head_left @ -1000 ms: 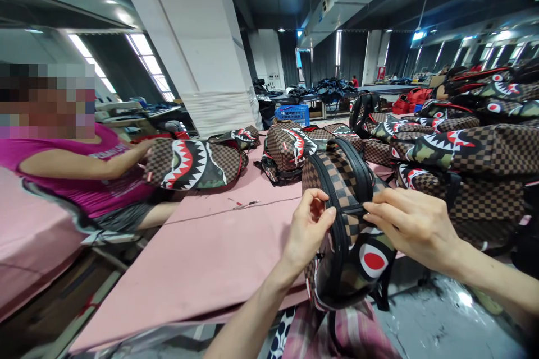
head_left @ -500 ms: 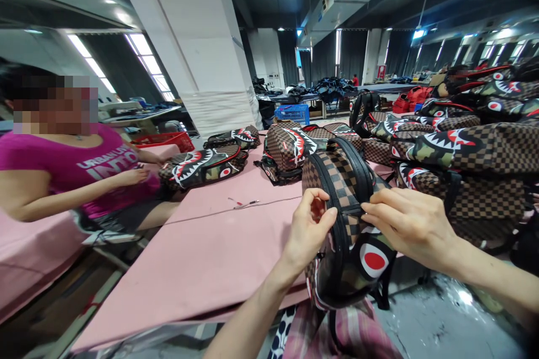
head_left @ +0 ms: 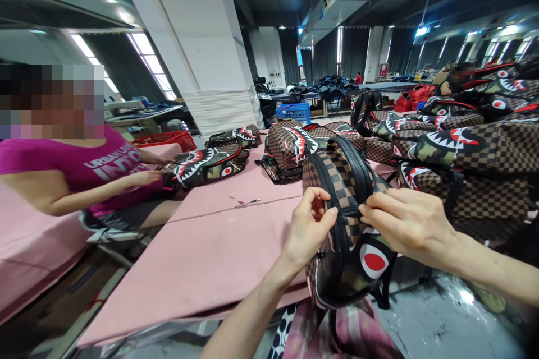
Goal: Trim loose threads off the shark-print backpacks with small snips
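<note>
A brown checkered backpack (head_left: 322, 179) with a camouflage panel and a red-and-white eye stands at the table's near edge, against my lap. My left hand (head_left: 309, 227) pinches its black zipper edge between thumb and fingers. On the other side of the top, my right hand (head_left: 406, 224) is closed, its fingertips on a small black strap or tab beside the dark carry band. What exactly lies between the right fingertips is too small to make out.
Pink cloth covers the table (head_left: 219, 258), where a thin cord and a small pen-like tool (head_left: 250, 203) lie. Similar backpacks are piled at the right (head_left: 471, 157) and beyond mine. A co-worker (head_left: 109, 174) sits at the left, hands on another backpack (head_left: 210, 165).
The co-worker's hands have shifted toward the backpack at the left. My own hands keep nearly the same hold on mine, and the view has moved slightly.
</note>
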`<action>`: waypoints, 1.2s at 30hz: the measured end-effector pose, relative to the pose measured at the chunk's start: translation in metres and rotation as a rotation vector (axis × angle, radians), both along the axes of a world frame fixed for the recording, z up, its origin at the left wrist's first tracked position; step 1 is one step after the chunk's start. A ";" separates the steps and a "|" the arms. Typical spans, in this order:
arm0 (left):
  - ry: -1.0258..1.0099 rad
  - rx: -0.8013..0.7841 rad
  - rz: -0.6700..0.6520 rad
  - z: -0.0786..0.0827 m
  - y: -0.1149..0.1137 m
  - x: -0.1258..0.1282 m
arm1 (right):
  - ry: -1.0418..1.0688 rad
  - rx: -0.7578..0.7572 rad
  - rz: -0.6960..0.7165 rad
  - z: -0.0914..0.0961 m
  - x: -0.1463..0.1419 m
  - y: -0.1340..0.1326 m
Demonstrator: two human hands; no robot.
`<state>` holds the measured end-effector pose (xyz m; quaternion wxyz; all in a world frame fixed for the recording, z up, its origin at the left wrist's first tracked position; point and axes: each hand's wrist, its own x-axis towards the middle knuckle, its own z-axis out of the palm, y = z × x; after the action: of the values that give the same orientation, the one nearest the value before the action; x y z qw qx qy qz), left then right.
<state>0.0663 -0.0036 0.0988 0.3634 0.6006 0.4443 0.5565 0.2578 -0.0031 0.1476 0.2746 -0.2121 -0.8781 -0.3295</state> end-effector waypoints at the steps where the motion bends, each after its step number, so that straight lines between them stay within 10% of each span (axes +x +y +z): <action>1: 0.015 -0.007 0.003 0.001 0.000 -0.001 | -0.033 0.019 0.012 0.001 -0.001 -0.001; 7: 0.211 -0.060 0.020 0.010 -0.002 -0.006 | -0.003 0.047 0.121 -0.006 0.007 0.005; 14: 0.335 -0.120 -0.029 0.030 0.008 -0.003 | 0.842 -0.663 0.080 -0.037 0.027 0.031; 20: 0.208 -0.175 -0.014 0.033 0.020 0.000 | 0.994 -0.984 0.123 -0.043 0.026 0.034; 36: -0.082 -0.244 -0.200 0.014 0.011 0.001 | 0.936 -0.870 0.092 -0.055 0.037 0.030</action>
<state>0.0669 0.0079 0.1124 0.5051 0.5701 0.4313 0.4835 0.2945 0.0265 0.0926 0.5316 -0.3875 -0.7270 0.1967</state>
